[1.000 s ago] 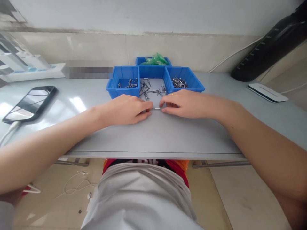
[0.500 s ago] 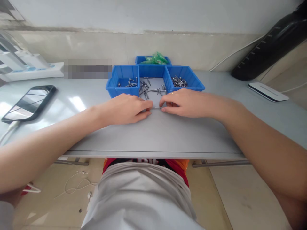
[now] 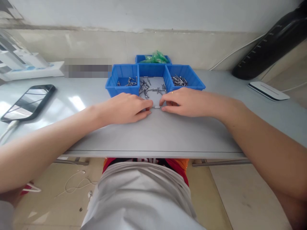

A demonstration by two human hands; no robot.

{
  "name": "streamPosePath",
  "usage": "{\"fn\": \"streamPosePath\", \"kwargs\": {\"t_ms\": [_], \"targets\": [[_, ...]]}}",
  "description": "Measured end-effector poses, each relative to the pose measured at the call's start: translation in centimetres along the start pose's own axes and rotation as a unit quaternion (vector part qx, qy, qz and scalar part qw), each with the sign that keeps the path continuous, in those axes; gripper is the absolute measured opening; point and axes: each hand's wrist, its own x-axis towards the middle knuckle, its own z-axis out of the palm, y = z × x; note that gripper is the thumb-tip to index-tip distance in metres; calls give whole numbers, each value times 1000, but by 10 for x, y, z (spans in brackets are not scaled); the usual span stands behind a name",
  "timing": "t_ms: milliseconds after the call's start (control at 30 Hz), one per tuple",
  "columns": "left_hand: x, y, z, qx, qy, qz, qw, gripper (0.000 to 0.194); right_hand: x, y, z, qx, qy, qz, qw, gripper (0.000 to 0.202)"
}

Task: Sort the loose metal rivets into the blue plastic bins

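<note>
A small metal pin (image 3: 157,107) is near the middle of our desk (image 3: 155,137), between the front edge and the blue bins. It points from side to side, and we see just its middle bit in the gap between our hands.

Our left hand (image 3: 130,108) is at the pin's left end, with the fingers bent and the tips close together. Our right hand (image 3: 178,102) is at the right end, with the thumb and first finger a little way apart. The tips hide both ends, so we cannot tell if either hand is pinching the pin. We have a gold ring (image 3: 172,92) on the right hand.

Just past our hands, loose pins (image 3: 146,95) lie on the desk between the left bin (image 3: 122,91) and the right bin (image 3: 192,78). The left bin has some pins in it, and the right bin has a bigger pile. The back bin (image 3: 153,69), by the desk's back edge, holds something green and shiny (image 3: 156,57).

Near the desk's left edge lies a phone (image 3: 30,101) with a cord in it. A white power strip (image 3: 57,68) is by the back left corner. Toward the back right corner we see a big black tube (image 3: 266,48) and a flat white box (image 3: 268,91).
</note>
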Motion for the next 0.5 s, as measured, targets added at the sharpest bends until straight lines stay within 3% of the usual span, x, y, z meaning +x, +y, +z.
{"fn": "streamPosePath", "kwargs": {"t_ms": [500], "targets": [[0, 0, 0, -1, -2, 1, 1000, 27, 1, 2, 2, -6, 4, -6, 1000, 26]]}}
